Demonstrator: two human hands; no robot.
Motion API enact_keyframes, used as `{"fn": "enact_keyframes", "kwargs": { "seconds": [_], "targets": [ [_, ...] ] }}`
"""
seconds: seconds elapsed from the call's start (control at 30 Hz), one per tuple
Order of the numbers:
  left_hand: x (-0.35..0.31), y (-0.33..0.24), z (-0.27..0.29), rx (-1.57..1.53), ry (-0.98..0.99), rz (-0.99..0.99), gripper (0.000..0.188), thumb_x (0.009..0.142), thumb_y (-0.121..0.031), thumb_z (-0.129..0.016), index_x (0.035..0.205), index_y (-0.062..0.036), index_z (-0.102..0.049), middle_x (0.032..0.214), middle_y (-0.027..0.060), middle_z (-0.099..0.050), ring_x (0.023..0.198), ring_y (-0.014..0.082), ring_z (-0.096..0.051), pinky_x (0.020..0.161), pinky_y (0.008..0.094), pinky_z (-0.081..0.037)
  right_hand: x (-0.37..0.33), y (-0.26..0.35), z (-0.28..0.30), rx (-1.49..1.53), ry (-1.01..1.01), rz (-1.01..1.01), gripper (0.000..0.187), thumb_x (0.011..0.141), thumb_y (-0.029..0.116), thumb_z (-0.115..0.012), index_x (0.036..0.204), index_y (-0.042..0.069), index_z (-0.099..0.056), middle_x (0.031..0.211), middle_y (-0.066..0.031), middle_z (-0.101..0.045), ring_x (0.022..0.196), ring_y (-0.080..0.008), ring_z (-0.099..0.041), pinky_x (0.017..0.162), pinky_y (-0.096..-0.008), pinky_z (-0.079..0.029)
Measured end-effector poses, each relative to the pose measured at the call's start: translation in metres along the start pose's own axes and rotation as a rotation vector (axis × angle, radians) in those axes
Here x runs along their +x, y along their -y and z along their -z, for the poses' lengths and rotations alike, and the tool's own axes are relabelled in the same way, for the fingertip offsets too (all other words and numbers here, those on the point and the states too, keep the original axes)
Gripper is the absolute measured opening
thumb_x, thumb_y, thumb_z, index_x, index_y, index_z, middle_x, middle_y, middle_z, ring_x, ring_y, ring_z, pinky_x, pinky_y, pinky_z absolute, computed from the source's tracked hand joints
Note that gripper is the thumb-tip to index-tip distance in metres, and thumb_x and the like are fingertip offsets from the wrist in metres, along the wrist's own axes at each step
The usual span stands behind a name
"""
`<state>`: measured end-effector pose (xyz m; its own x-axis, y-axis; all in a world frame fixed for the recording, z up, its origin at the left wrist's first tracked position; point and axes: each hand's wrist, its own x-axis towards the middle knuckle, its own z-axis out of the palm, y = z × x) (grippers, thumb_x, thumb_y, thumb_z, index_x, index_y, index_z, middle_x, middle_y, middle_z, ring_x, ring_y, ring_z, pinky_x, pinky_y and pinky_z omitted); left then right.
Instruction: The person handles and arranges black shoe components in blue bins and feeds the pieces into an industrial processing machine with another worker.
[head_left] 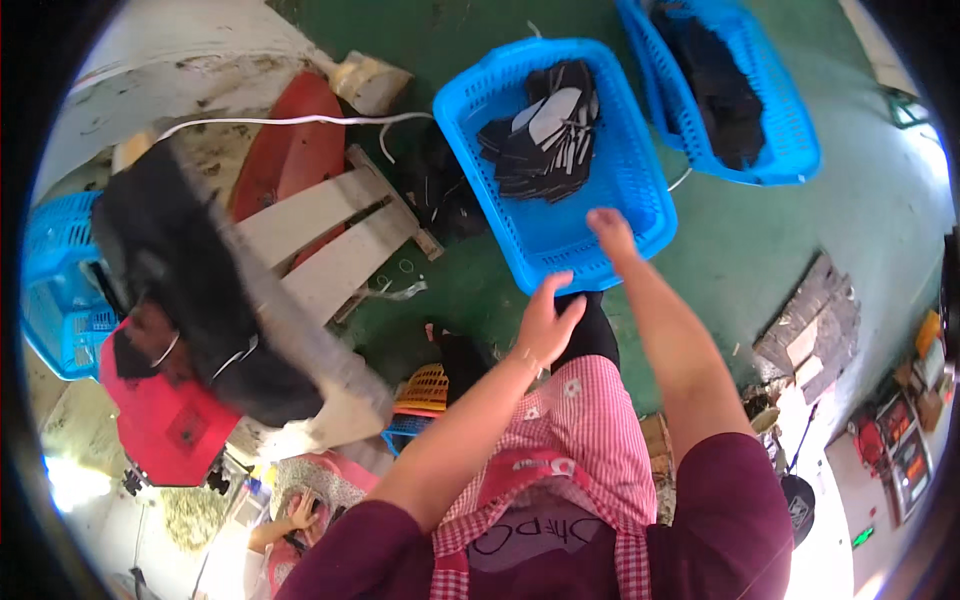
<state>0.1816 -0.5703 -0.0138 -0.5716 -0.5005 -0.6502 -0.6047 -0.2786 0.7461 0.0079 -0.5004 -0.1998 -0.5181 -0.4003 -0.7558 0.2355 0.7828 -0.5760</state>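
A blue plastic basket [650, 215] lies in front of me on the green floor. Inside it is a stack of black flat pieces [540, 165], some showing white or grey faces. My left hand [548, 325] is at the basket's near rim, its thumb and fingers apart and nothing visible in them. Over the near right part of the basket reaches my right hand [610, 235]. Its fingers are mostly hidden, so I cannot make out whether it grips anything. Both hands are apart from the stack.
Another blue basket [800, 150] with black pieces stands at the far right. To my left are a pale slatted bench [350, 240], a black bundle [190, 260] and a red piece of equipment [165, 425]. Another person's hand [302, 510] shows at the lower left. Grey scraps [815, 320] lie at right.
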Motion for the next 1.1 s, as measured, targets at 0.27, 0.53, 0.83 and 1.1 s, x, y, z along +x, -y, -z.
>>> {"fn": "enact_keyframes", "kwargs": {
  "seconds": [0.27, 0.53, 0.83, 1.1],
  "targets": [
    [0.32, 0.09, 0.031, 0.628, -0.38, -0.389, 0.065, 0.077, -0.022, -0.071, 0.132, -0.0025, -0.041, 0.141, 0.0225, -0.042, 0.135, 0.0439, -0.034, 0.109, 0.0494, -0.032, 0.208, 0.001, -0.026, -0.133, -0.011, 0.048, 0.068, 0.087, 0.048, -0.063, 0.132, -0.002, -0.051, 0.124, -0.0217, -0.061, 0.119, -0.0335, -0.057, 0.1, -0.0389, -0.043],
    [0.395, 0.12, 0.063, 0.367, -0.011, 0.079, 0.106, 0.079, -0.073, -0.057, 0.144, 0.0065, -0.031, 0.139, 0.0257, -0.047, 0.126, 0.0325, -0.05, 0.107, 0.0363, -0.038, 0.199, 0.013, -0.053, 0.711, 0.36, -0.159, 0.064, 0.079, 0.034, -0.076, 0.129, 0.002, -0.051, 0.117, -0.01, -0.064, 0.108, -0.0229, -0.06, 0.091, -0.0363, -0.046],
    [0.202, 0.064, -0.003, -1.12, 0.094, 0.397, 0.064, 0.092, -0.062, -0.045, 0.13, -0.0126, -0.058, 0.125, 0.008, -0.064, 0.111, 0.0226, -0.062, 0.1, 0.0399, -0.046, -0.01, 0.068, 0.014, 0.178, 0.162, 0.411, 0.066, 0.093, 0.033, -0.058, 0.142, -0.002, -0.032, 0.128, -0.0228, -0.037, 0.125, -0.0345, -0.031, 0.111, -0.043, -0.022],
    [-0.006, -0.028, -0.022, -1.385, 0.28, 0.6, 0.081, 0.085, -0.072, -0.042, 0.131, -0.0072, -0.057, 0.129, 0.012, -0.061, 0.113, 0.0275, -0.061, 0.102, 0.044, -0.044, -0.182, 0.141, 0.108, 0.125, 0.301, 0.42, 0.132, 0.047, 0.048, -0.094, 0.146, 0.0, -0.022, 0.138, -0.0176, -0.036, 0.12, -0.03, -0.044, 0.102, -0.0418, -0.039]
  ]
}}
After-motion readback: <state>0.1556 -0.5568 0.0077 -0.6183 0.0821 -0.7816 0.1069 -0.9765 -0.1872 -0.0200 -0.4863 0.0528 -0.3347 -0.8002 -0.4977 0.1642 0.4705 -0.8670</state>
